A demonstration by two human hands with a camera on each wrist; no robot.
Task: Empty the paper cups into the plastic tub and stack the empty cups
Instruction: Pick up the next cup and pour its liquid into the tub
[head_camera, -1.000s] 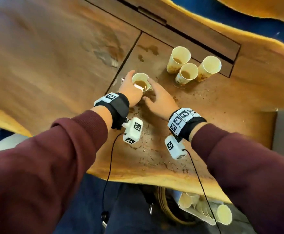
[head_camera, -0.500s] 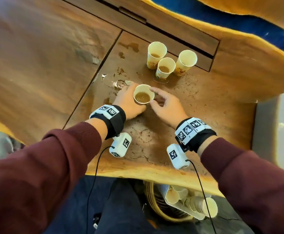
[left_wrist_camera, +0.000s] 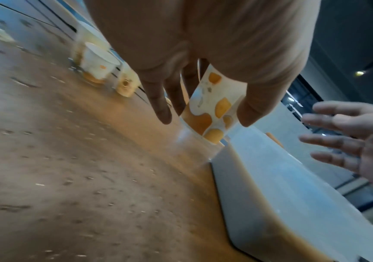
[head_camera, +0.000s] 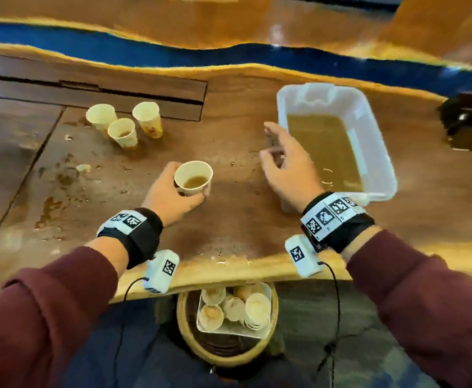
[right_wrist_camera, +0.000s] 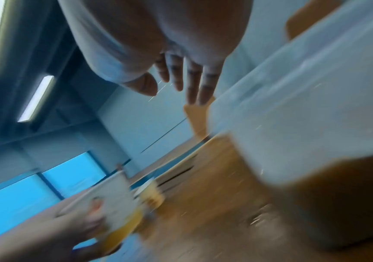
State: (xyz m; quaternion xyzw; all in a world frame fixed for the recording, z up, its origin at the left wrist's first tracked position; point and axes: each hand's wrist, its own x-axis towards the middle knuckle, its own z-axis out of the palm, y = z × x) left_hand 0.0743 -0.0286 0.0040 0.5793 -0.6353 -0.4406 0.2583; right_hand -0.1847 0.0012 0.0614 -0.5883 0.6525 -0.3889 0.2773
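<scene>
Cup [head_camera: 193,177] of brown liquid, tub [head_camera: 376,152] part-filled

Left hand [head_camera: 173,196] holds a seemingly part-filled paper cup [head_camera: 193,178]; right hand [head_camera: 288,169] hovers spread beside the tub [head_camera: 375,141].

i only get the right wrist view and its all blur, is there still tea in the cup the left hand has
Observer: Yes, the cup in the left hand holds brown liquid near its bottom.
Operator: is my right hand touching the tub
Observer: Can't tell; the right hand is open with spread fingers beside the tub.
Operator: how many cups are left back there
Observer: Three cups stand in a cluster at the far left.
</scene>
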